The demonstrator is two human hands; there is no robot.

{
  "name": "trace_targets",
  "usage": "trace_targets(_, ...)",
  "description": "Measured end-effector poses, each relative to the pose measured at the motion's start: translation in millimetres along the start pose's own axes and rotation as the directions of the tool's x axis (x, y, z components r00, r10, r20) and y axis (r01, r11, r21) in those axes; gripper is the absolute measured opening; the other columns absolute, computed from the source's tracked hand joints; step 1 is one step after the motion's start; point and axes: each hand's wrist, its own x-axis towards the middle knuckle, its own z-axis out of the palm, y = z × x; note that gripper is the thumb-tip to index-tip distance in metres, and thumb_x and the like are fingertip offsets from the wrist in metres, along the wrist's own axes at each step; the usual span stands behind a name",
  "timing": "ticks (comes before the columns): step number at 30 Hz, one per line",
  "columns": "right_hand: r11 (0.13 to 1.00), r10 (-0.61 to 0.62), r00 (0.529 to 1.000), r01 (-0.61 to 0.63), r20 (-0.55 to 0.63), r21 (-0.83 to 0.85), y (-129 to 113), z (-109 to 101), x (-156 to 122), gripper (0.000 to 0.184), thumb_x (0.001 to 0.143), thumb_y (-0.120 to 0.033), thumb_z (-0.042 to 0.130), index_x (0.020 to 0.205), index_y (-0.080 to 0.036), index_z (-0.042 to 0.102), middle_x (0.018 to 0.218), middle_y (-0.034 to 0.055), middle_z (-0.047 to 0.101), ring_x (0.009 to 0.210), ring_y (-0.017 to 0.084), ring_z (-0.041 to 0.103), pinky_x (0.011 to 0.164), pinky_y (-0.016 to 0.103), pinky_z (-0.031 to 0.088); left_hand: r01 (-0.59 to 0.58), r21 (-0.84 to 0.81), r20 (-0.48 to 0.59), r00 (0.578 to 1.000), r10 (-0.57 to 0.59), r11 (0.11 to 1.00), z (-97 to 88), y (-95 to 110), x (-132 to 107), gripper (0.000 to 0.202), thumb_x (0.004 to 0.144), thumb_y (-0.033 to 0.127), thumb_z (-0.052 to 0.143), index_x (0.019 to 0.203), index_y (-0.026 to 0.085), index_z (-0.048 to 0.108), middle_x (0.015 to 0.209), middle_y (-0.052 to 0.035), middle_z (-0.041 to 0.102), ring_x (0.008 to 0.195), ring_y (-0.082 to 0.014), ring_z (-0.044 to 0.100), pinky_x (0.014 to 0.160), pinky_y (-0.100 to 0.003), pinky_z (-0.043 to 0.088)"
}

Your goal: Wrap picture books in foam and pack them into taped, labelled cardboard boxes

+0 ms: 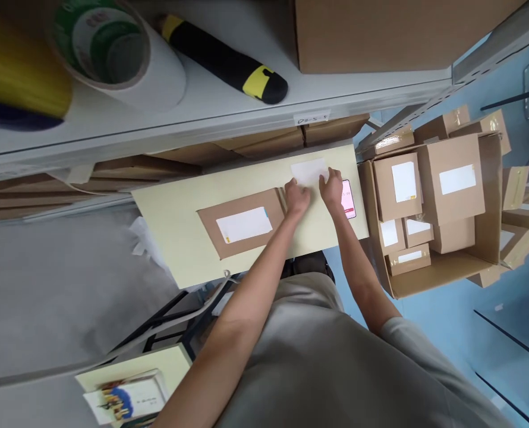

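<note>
A white paper label [309, 170] lies on the pale yellow table [175, 232] near its far edge. My left hand [296, 196] rests just below the label with fingers curled at its lower left corner. My right hand [332, 188] pinches the label's right edge. A flat brown cardboard parcel [242, 221] with a white label lies on the table to the left of my left hand. A pink-edged phone or card [348, 199] lies partly under my right hand.
A large open carton [482, 249] of several small labelled boxes stands on the blue floor at right. Above me a white shelf [211, 101] carries a tape roll [113, 53], a black and yellow knife [229, 59] and a brown box [380, 32]. Flat cardboard is stacked under it.
</note>
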Motion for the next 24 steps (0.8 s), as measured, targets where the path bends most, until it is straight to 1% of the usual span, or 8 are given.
trace_targets(2, 0.999, 0.009, 1.000, -0.009, 0.009, -0.037, 2, 6, 16, 0.046, 0.115, -0.034, 0.055, 0.153, -0.010, 0.065, 0.153, 0.0287, 0.064, 0.145, 0.041, 0.063, 0.130, 0.061, 0.050, 0.152, 0.006, -0.104, 0.983, -0.151, 0.988, 7.6, -2, 21, 0.034, 0.096, 0.018, 0.064, 0.128, 0.015, 0.072, 0.145, -0.0289, 0.064, 0.140, -0.0459, 0.065, 0.124, -0.067, 0.048)
trace_targets(4, 0.998, 0.016, 1.000, -0.015, 0.014, -0.054, 2, 12, 28, 0.040, 0.114, -0.033, 0.057, 0.147, -0.012, 0.067, 0.146, 0.0269, 0.065, 0.143, 0.042, 0.062, 0.129, 0.064, 0.049, 0.211, -0.004, -0.168, 0.963, -0.209, 0.978, 9.2, -6, 34, 0.020, 0.097, 0.017, 0.064, 0.116, 0.019, 0.073, 0.143, -0.0252, 0.064, 0.139, -0.0425, 0.064, 0.125, -0.061, 0.046)
trace_targets(7, 0.998, 0.034, 0.999, -0.032, 0.027, -0.059, 0, 18, 34, 0.034, 0.113, -0.031, 0.059, 0.140, -0.014, 0.070, 0.141, 0.0248, 0.067, 0.141, 0.042, 0.064, 0.129, 0.064, 0.049, 0.140, -0.025, -0.173, 0.975, -0.142, 0.990, 6.2, -12, 42, 0.014, 0.103, 0.020, 0.062, 0.111, 0.019, 0.073, 0.140, -0.0203, 0.066, 0.137, -0.0340, 0.064, 0.124, -0.051, 0.045)
trace_targets(11, 0.998, 0.056, 0.998, -0.055, 0.038, -0.031, -7, 18, 29, 0.038, 0.112, -0.025, 0.055, 0.144, -0.011, 0.069, 0.145, 0.0262, 0.066, 0.139, 0.041, 0.066, 0.129, 0.062, 0.049, 0.110, 0.027, -0.146, 0.984, -0.104, 0.994, 2.2, -12, 36, 0.018, 0.105, 0.024, 0.060, 0.112, 0.017, 0.076, 0.131, -0.0183, 0.070, 0.132, -0.0308, 0.066, 0.118, -0.046, 0.049)
trace_targets(16, 0.997, 0.076, 0.997, -0.076, 0.035, 0.002, -15, 8, 21, 0.046, 0.112, -0.024, 0.052, 0.153, -0.010, 0.066, 0.152, 0.0272, 0.065, 0.143, 0.040, 0.066, 0.129, 0.059, 0.051, 0.109, 0.042, -0.242, 0.965, -0.096, 0.993, -1.0, 7, 25, 0.029, 0.108, 0.028, 0.062, 0.133, 0.017, 0.073, 0.143, -0.0183, 0.070, 0.125, -0.0263, 0.072, 0.114, -0.041, 0.053)
trace_targets(19, 0.996, 0.086, 0.995, -0.086, 0.050, -0.002, -21, 1, 16, 0.046, 0.112, -0.024, 0.055, 0.153, -0.008, 0.067, 0.156, 0.0271, 0.064, 0.144, 0.040, 0.067, 0.129, 0.055, 0.052, 0.112, 0.040, -0.262, 0.960, -0.097, 0.993, -5.8, 19, 22, 0.029, 0.110, 0.042, 0.064, 0.125, 0.020, 0.076, 0.130, -0.0142, 0.078, 0.120, -0.0262, 0.076, 0.113, -0.042, 0.057)
trace_targets(21, 0.997, 0.060, 0.997, -0.062, 0.039, 0.042, -26, -2, 12, 0.045, 0.113, -0.029, 0.057, 0.152, -0.009, 0.069, 0.156, 0.0262, 0.066, 0.143, 0.039, 0.068, 0.129, 0.053, 0.053, 0.109, 0.042, -0.260, 0.961, -0.095, 0.993, -9.0, 27, 20, 0.033, 0.111, 0.047, 0.062, 0.118, 0.020, 0.080, 0.123, -0.0124, 0.082, 0.115, -0.0269, 0.077, 0.111, -0.043, 0.059)
trace_targets(24, 0.985, -0.007, 1.000, 0.003, 0.025, 0.171, -37, -7, 4, 0.050, 0.116, -0.050, 0.059, 0.149, -0.014, 0.072, 0.152, 0.0228, 0.071, 0.140, 0.036, 0.071, 0.125, 0.050, 0.057, 0.023, 0.011, -0.213, 0.977, -0.020, 1.000, -10.6, 39, 13, 0.037, 0.111, 0.045, 0.058, 0.118, 0.020, 0.084, 0.125, -0.0116, 0.084, 0.117, -0.0283, 0.079, 0.109, -0.044, 0.061)
